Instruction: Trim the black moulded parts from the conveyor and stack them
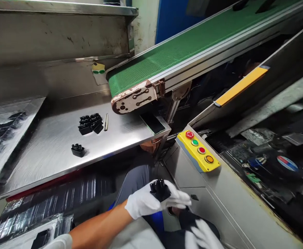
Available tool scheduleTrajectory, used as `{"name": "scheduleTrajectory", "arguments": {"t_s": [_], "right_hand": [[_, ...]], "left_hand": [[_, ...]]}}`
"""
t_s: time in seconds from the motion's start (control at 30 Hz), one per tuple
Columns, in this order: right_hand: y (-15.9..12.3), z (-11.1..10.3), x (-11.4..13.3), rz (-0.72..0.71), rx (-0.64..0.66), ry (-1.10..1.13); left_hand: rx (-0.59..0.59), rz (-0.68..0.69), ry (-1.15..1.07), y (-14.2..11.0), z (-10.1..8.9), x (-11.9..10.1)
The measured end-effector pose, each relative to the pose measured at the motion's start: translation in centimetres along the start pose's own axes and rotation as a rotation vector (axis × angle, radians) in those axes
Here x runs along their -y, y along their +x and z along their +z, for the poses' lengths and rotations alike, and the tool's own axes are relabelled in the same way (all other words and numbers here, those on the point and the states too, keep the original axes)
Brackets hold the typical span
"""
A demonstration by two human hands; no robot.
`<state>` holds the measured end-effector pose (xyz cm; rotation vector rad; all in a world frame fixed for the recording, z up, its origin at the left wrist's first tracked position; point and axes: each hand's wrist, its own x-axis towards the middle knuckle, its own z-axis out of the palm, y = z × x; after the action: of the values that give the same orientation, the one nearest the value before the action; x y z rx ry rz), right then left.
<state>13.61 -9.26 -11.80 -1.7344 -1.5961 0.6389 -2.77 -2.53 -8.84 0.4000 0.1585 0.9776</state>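
My left hand (pixel 146 202), in a white glove, grips a black moulded plastic part (pixel 160 190) with several round sockets, low in the middle of the view. My right hand (pixel 203 235), also gloved, sits at the bottom edge, slightly blurred, its fingers apart around nothing I can see. On the stainless steel shelf (pixel 50 154) lies a small group of similar black parts (pixel 90 123). A single black part (pixel 78 150) stands nearer the shelf's front edge. A thin metal tool (pixel 106 121) lies beside the group, and a black smartphone (pixel 152 123) rests near the shelf's right corner.
A green mesh conveyor belt (pixel 182 45) slopes up to the right, its worn end above the shelf. A yellow control box (pixel 198 150) with coloured buttons lies to my right. Plastic-wrapped sheets of black parts (pixel 3 138) are at left, with more below the shelf.
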Motion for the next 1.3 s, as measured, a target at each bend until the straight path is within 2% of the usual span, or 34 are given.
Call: {"name": "scheduleTrajectory", "arguments": {"t_s": [0.1,0.2,0.33,0.43,0.53,0.63,0.73,0.8,0.87,0.93,1.0,1.03,1.1,1.17,1.23,1.3], "right_hand": [[-1.0,0.3,3.6,-0.114,-0.056,-0.108],[0.1,-0.5,6.1,-0.258,0.004,-0.260],[1.2,-2.4,7.0,-0.270,0.108,-0.357],[1.3,-3.2,7.1,-0.269,0.158,-0.377],[1.3,-3.3,7.2,-0.270,0.205,-0.363],[1.2,-3.0,6.8,-0.155,0.196,-0.322],[1.2,-2.4,6.0,0.065,0.163,-0.229],[1.4,-2.1,5.4,0.178,0.162,-0.058],[1.8,-1.8,5.0,0.265,0.163,0.210],[2.3,-1.7,5.0,0.369,0.171,0.523],[2.7,-1.9,5.3,0.518,0.192,0.792],[3.0,-2.1,5.6,0.595,0.206,0.897],[3.5,-2.4,6.3,0.720,0.246,1.023],[4.0,-2.4,6.5,0.785,0.276,1.071],[4.1,-2.2,6.0,0.795,0.303,1.068],[3.7,-1.9,4.9,0.758,0.330,0.996]], "left_hand": [[-0.143,-0.011,0.204,-0.1,1.0,0.4],[-0.183,-0.067,0.159,-0.5,1.4,1.2],[-0.172,-0.109,0.122,-1.1,1.1,1.8],[-0.170,-0.100,0.211,-1.2,1.5,1.1],[-0.191,-0.129,0.337,-1.2,2.5,0.1],[-0.311,-0.172,0.506,-0.9,3.8,0.1],[-0.597,-0.123,0.671,-0.4,4.8,0.9],[-0.713,-0.134,0.736,0.0,5.2,1.3],[-0.677,-0.194,0.823,0.2,5.5,1.0],[-0.555,-0.235,0.929,-0.1,5.6,0.2],[-0.540,-0.163,1.086,-1.2,5.5,-0.9],[-0.599,-0.082,1.189,-2.0,5.3,-1.5],[-0.829,0.167,1.428,-4.4,4.4,-3.3],[-1.132,0.478,1.617,-7.1,2.9,-5.8],[-1.486,0.796,1.701,-9.8,1.2,-8.9],[-1.817,0.983,1.721,-12.5,-0.4,-11.8]]}}
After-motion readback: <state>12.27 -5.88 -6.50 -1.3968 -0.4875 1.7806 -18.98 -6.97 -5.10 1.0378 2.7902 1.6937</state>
